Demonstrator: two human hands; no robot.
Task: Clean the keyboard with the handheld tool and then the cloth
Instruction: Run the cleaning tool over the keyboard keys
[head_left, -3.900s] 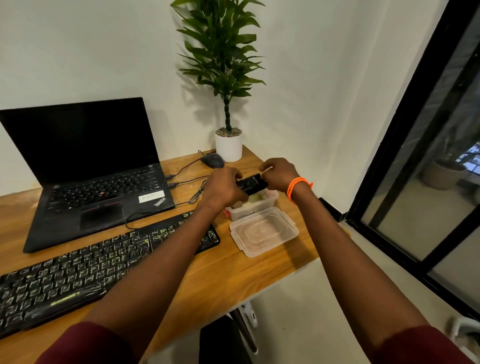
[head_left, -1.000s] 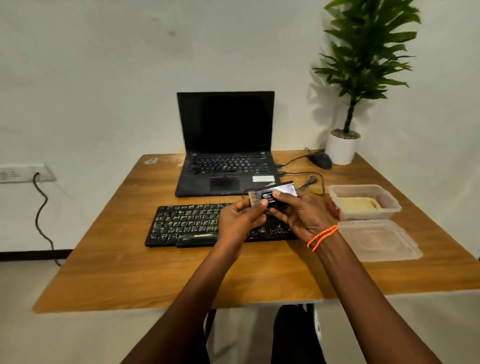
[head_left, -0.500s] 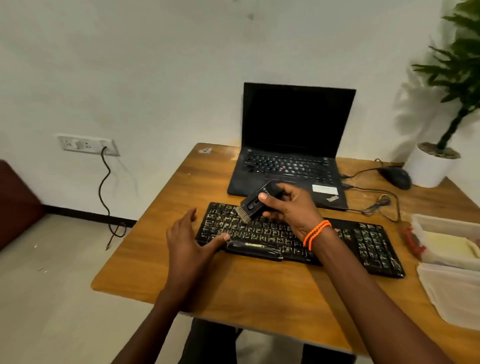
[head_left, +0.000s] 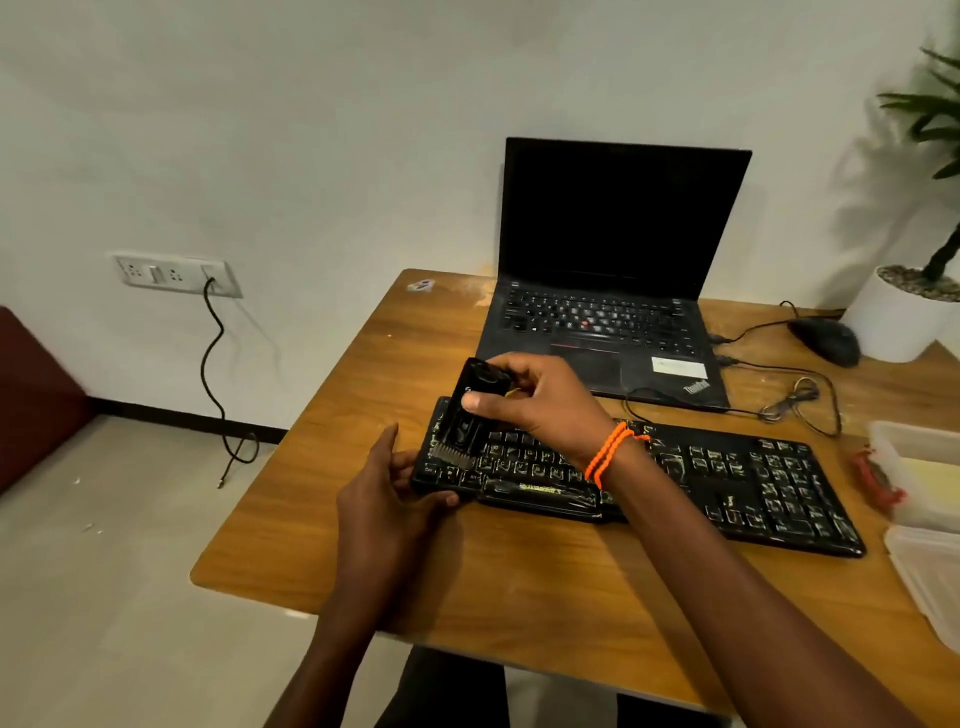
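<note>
The right hand (head_left: 540, 402) is gripping a small black handheld brush tool (head_left: 470, 410), bristles touching the left end of the black keyboard (head_left: 727, 483) lying on the wooden table (head_left: 519, 582). The left hand (head_left: 384, 499) is grasping the keyboard's left edge. An open black laptop (head_left: 608, 291) is standing just behind, and clear plastic containers (head_left: 919, 478) are sitting at the right.

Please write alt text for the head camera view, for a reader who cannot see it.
A person's right hand holds a black handheld brush tool, bristles down on the left end of a black keyboard, while the left hand steadies that end. Behind it on the wooden table stands an open laptop.
</note>
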